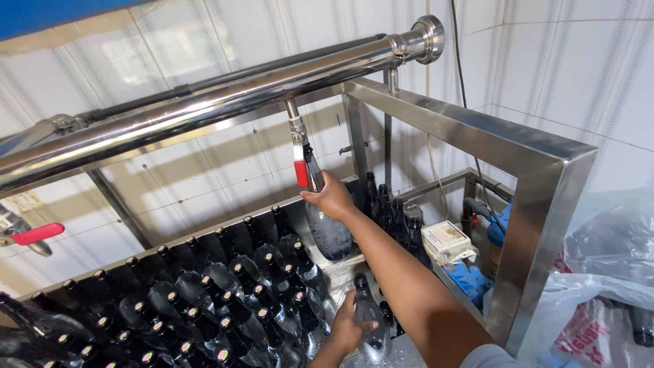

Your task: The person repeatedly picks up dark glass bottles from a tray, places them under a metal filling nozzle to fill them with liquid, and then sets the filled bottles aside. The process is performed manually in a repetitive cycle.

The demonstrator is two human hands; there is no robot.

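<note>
My right hand [334, 197] reaches forward and grips the neck of a clear glass bottle [328, 232], held up under a steel tap with a red lever [300, 173]. Lower down, my left hand [349, 327] wraps around a second clear bottle [368, 317], tilted near the front of the bench. Several dark, filled bottles [225, 300] lie packed in rows to the left of both hands.
A thick steel pipe [204, 102] runs overhead along the tiled wall, with another red-handled valve [37, 234] at far left. A steel frame [538, 204] stands on the right, upright bottles [381, 204] behind it, a small box [446, 238] and plastic bags [599, 300] beside it.
</note>
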